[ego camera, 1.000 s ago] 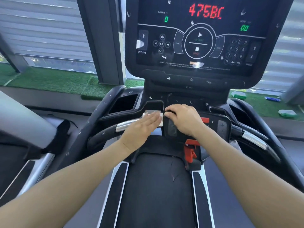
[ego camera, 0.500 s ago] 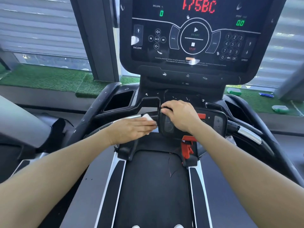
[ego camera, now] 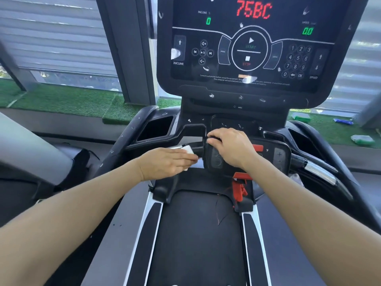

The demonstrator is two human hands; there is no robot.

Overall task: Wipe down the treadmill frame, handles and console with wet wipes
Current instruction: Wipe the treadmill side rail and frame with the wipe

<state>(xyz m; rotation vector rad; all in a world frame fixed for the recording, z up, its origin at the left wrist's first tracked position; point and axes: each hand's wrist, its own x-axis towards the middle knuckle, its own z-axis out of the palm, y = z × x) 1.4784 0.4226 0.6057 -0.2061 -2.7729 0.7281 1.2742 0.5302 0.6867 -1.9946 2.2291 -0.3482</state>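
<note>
Wiping left handle (ego camera: 175, 148): my left hand (ego camera: 165, 163) flat on wipe (ego camera: 188, 150), right hand (ego camera: 231, 147) gripping control pod (ego camera: 214, 159). Next: right handle.

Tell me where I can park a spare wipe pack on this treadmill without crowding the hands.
Free: the open left tray pocket between the left side rail and console post, and the belt between the striped side rails. Crowded: the centre grip, where the left hand presses the wipe and the right hand holds the control pod.
</note>
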